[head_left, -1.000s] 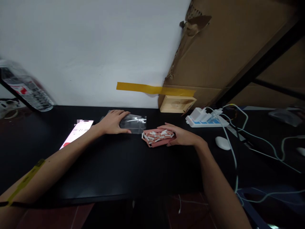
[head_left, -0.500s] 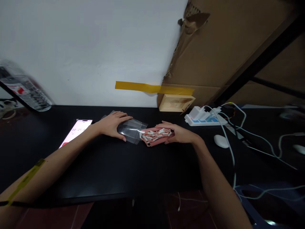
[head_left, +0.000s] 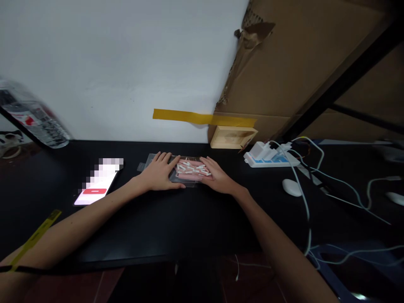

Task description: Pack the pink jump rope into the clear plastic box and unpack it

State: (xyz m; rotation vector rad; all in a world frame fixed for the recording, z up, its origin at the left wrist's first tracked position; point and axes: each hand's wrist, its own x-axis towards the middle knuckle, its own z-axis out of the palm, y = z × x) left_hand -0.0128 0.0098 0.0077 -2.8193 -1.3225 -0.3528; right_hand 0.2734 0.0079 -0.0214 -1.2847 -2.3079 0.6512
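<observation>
Left hand [head_left: 160, 173] spread wide across bag [head_left: 174, 176]; whether gripping, I can't tell. Right hand [head_left: 218, 177] half-curled, holding pink pack's [head_left: 190, 171] end.

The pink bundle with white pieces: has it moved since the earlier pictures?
Yes. Judged against the white power strip, the pink bundle has shifted left, away from it, and slightly farther back.

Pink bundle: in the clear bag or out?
Looks in: the pink bundle shows hazily through the clear bag. Whether its right end is, cannot tell: the right hand covers it.
</observation>
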